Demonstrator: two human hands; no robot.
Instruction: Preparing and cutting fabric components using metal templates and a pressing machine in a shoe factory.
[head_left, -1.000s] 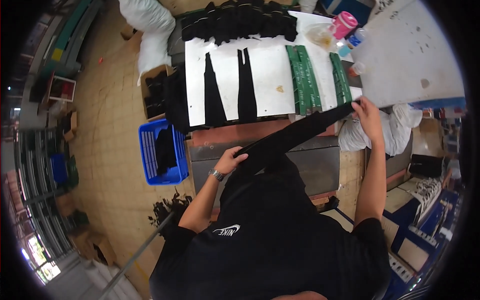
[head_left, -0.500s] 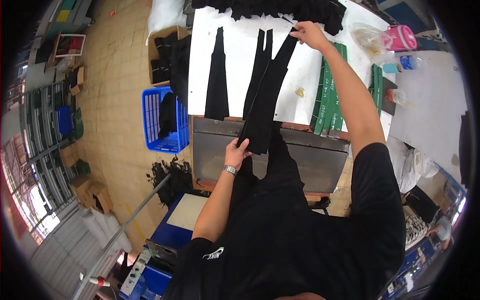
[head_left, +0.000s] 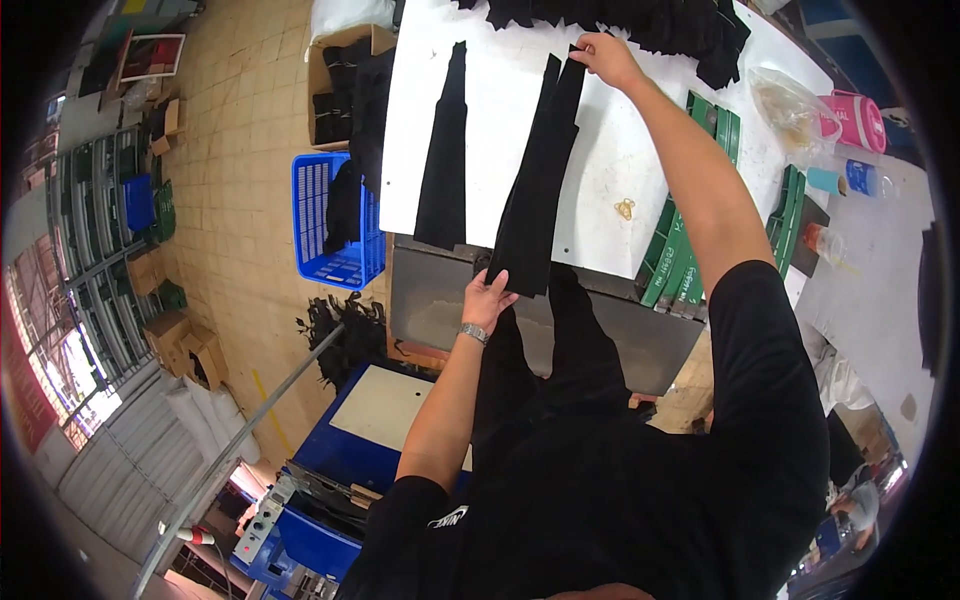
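Both my hands stretch out a long, tapering black fabric piece. Its narrow far end is pinched in my right hand, and its wide near end is between the thumb and fingers of my left hand, just past the table's front edge. Beneath it lies a similar black piece, mostly covered; only its narrow tip and a strip of its side show. To the left, another tapering black fabric piece lies flat on the white tabletop.
A heap of black fabric lines the table's far side. Green bars, a tangle of rubber bands, a plastic bag and a pink jug are at right. A blue crate and a cardboard box stand left.
The held fabric piece has swung left at its far end and now mostly covers the piece beneath. My right hand shifted left with it; my left hand keeps its grip.
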